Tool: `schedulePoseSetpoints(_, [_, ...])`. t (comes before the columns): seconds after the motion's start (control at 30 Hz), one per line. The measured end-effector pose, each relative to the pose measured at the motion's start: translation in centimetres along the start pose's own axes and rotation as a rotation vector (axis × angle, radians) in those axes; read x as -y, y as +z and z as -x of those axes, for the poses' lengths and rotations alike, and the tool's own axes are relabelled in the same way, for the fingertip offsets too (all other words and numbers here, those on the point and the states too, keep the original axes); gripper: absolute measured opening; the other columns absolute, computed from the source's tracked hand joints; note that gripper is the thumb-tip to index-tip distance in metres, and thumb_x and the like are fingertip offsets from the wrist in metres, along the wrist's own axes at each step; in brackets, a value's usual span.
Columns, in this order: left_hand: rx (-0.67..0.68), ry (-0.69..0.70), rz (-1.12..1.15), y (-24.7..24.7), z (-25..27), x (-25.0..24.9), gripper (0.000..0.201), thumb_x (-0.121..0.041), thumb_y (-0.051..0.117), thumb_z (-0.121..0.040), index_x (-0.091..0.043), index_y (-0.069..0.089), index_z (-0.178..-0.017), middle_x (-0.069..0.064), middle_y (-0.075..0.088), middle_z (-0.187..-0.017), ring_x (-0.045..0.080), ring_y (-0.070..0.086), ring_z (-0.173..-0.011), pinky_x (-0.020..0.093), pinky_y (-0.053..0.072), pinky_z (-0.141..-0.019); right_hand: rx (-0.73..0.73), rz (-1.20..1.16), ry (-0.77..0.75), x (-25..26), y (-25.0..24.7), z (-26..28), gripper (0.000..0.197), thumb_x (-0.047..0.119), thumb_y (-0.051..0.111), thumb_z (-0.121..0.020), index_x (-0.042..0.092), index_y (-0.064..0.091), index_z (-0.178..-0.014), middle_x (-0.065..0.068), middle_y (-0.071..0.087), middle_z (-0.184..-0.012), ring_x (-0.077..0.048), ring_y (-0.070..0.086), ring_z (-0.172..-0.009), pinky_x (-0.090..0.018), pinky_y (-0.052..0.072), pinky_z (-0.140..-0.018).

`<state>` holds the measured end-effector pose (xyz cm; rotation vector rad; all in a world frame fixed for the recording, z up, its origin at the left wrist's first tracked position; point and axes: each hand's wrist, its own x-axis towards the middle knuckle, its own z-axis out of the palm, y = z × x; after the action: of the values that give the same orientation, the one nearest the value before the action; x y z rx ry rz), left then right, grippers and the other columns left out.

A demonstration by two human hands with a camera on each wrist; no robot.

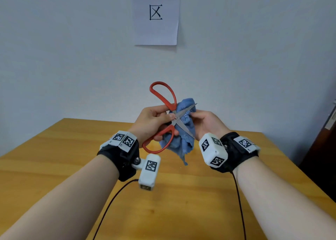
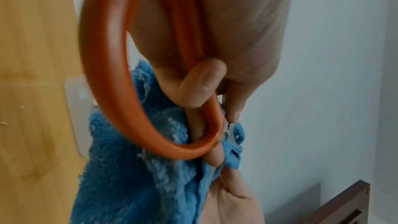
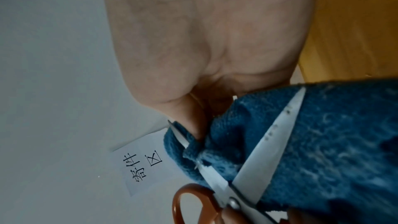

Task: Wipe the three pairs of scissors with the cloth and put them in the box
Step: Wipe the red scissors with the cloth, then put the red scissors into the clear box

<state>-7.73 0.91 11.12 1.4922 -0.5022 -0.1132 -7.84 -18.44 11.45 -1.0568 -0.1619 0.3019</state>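
A pair of scissors (image 1: 164,101) with red loop handles and steel blades spread apart is held in the air above the table. My left hand (image 1: 154,120) grips it near the pivot, thumb on the screw, fingers curled round the lower handle (image 2: 112,81). A crumpled blue cloth (image 1: 181,139) hangs behind the blades. My right hand (image 1: 203,123) pinches the cloth around the upper blade (image 3: 183,138), whose tip pokes out. The other blade (image 3: 273,135) lies bare across the cloth (image 3: 333,151). No other scissors and no box show in any view.
A wooden table (image 1: 181,203) lies below my arms, its far edge against a pale wall. A paper sign (image 1: 156,14) with printed characters hangs on the wall. Dark wooden furniture (image 1: 323,149) stands at the right. Cables trail from both wrist cameras.
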Motion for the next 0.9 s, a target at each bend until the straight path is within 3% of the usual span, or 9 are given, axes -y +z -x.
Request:
schedulePoseSetpoints(0.2, [-0.022,-0.021,-0.067,-0.6,0.3,-1.0,0.026,-0.008,0.06,-0.102,-0.015,0.069,-0.126,0.019,0.048,-0.09,0.034,0.077,-0.074,0.019,0.027,-0.033,-0.058,-0.055,-0.046,1.0,-0.4,1.0,0.037,0.016,0.053,-0.091,-0.006,0.067,-0.118,-0.027,0.066,-0.123,-0.041,0.069,-0.108,-0.052,0.057,-0.093])
schedulePoseSetpoints(0.3, [-0.066,-0.02,-0.087,-1.0,0.3,-1.4,0.027,-0.007,0.061,-0.102,-0.013,0.068,-0.128,0.016,0.047,-0.079,0.037,0.077,-0.076,0.019,0.026,-0.034,-0.157,-0.024,-0.04,1.5,-1.3,1.3,0.05,0.02,0.062,-0.082,-0.003,0.065,-0.127,-0.026,0.062,-0.133,-0.041,0.058,-0.126,-0.054,0.04,-0.113])
schedulePoseSetpoints(0.33, [-0.094,-0.018,-0.085,-1.2,0.3,-1.4,0.027,-0.007,0.061,-0.101,-0.011,0.067,-0.127,0.015,0.047,-0.077,0.038,0.077,-0.076,0.019,0.026,-0.034,-0.211,-0.01,-0.056,1.7,-1.3,1.4,0.05,0.021,0.063,-0.083,-0.003,0.066,-0.125,-0.024,0.065,-0.128,-0.038,0.061,-0.12,-0.049,0.042,-0.113])
schedulePoseSetpoints(0.4, [-0.161,-0.023,-0.086,-1.6,0.2,-1.1,0.025,-0.006,0.062,-0.101,-0.01,0.067,-0.125,0.015,0.048,-0.083,0.038,0.077,-0.074,0.019,0.027,-0.033,-0.282,0.023,-0.137,2.6,-1.2,1.6,0.026,0.024,0.056,-0.095,0.001,0.068,-0.1,-0.014,0.072,-0.093,-0.024,0.072,-0.085,-0.029,0.058,-0.085])
schedulePoseSetpoints(0.47, [-0.222,-0.044,-0.082,-1.8,0.2,-0.5,0.024,-0.006,0.062,-0.101,-0.008,0.066,-0.124,0.021,0.055,-0.085,0.038,0.077,-0.074,0.02,0.03,-0.032,-0.299,0.012,-0.278,3.5,-1.0,1.5,0.021,0.02,0.052,-0.103,0.007,0.068,-0.1,-0.009,0.072,-0.085,-0.018,0.073,-0.075,-0.025,0.059,-0.066])
schedulePoseSetpoints(0.57, [-0.275,-0.072,-0.039,-1.6,0.2,0.2,0.023,-0.007,0.061,-0.101,-0.005,0.065,-0.124,0.021,0.073,-0.098,0.034,0.077,-0.072,0.02,0.033,-0.031,-0.266,0.109,-0.499,3.6,0.4,1.5,0.033,-0.003,0.059,-0.095,0.014,0.066,-0.122,-0.011,0.073,-0.109,-0.025,0.072,-0.095,-0.038,0.06,-0.08])
schedulePoseSetpoints(0.7, [-0.277,-0.048,-0.092,0.1,-0.6,0.5,0.016,-0.006,0.058,-0.1,0.0,0.07,-0.109,0.015,0.063,-0.077,0.019,0.059,-0.048,0.022,0.036,-0.036,-0.174,0.697,-0.515,1.0,2.6,1.1,0.045,-0.007,0.07,-0.084,0.025,0.071,-0.116,0.0,0.074,-0.114,-0.018,0.071,-0.108,-0.034,0.058,-0.093])
schedulePoseSetpoints(0.8, [-0.284,-0.057,-0.099,1.0,-0.8,0.5,0.017,-0.004,0.055,-0.099,-0.002,0.072,-0.101,0.012,0.058,-0.071,0.019,0.049,-0.047,0.023,0.037,-0.038,-0.22,0.947,-0.513,-0.1,2.6,0.6,0.042,0.003,0.074,-0.082,0.031,0.074,-0.113,0.012,0.075,-0.104,-0.006,0.071,-0.096,-0.023,0.058,-0.084])
schedulePoseSetpoints(0.9, [-0.238,-0.043,-0.012,1.1,-0.5,0.2,0.019,-0.007,0.06,-0.1,-0.009,0.071,-0.116,0.012,0.07,-0.079,0.031,0.067,-0.062,0.021,0.032,-0.034,-0.36,1.081,-0.461,-0.1,0.5,0.1,0.04,-0.002,0.066,-0.082,0.03,0.073,-0.105,0.01,0.073,-0.098,-0.005,0.067,-0.083,-0.018,0.053,-0.068])
